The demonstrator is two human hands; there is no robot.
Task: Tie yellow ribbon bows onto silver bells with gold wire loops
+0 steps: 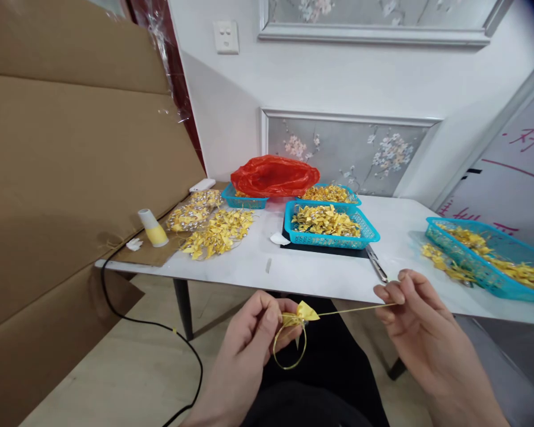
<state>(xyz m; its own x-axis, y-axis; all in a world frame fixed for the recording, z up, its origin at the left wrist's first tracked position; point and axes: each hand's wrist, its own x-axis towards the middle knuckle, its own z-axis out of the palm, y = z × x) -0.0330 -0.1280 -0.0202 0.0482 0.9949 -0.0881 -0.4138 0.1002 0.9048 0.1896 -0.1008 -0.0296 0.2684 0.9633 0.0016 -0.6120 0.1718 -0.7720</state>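
Between thumb and fingers, my left hand (260, 332) pinches a yellow ribbon bow (306, 312) that has a small silvery bead beside it. A thin gold loop of cord (290, 365) hangs below the bow. My right hand (420, 332) is closed on the far end of a yellow thread (356, 309), which runs taut from the bow. Both hands are above my lap, just off the table's front edge. Close to the right fingertips, a pair of metal thread snips (376, 264) lies on the table.
Blue baskets (331, 240) (493, 279) full of yellow bows stand on the white table (231, 273). A red plastic bag (273, 172) sits at the back. Left are loose bow piles (220, 232) and a thread cone (153, 228). Cardboard (71, 154) walls the left side; a black cable (160, 323) hangs there.
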